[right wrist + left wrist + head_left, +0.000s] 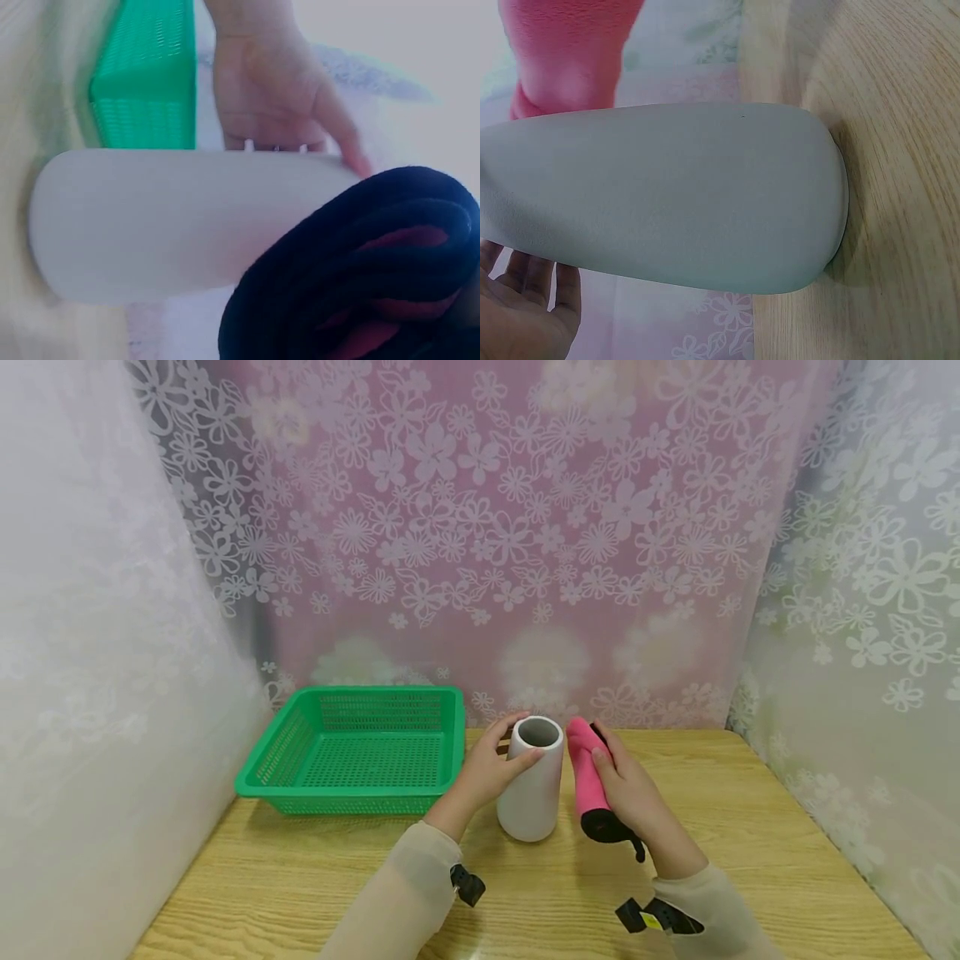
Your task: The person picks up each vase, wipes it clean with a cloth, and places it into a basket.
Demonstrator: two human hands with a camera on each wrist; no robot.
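A tall white vase (528, 802) with a round open mouth stands on the wooden table. My left hand (487, 768) holds it near the top, thumb close to the rim and fingers behind. In the left wrist view those fingers (566, 289) lie along the side of the vase (690, 195). To its right, my right hand (630, 789) grips a rolled pink fabric bundle (587, 777) with a black end and a small black strap. Black folds with pink inside (352, 240) show in the right wrist view, overlapping the upper part of the vase (150, 225).
A green plastic basket (352, 791) with perforated walls stands at the back left of the table (750, 860). Behind the table hangs a pink floral curtain (487, 527). Pale curtains flank both sides, the right one (870, 652) printed with white flowers.
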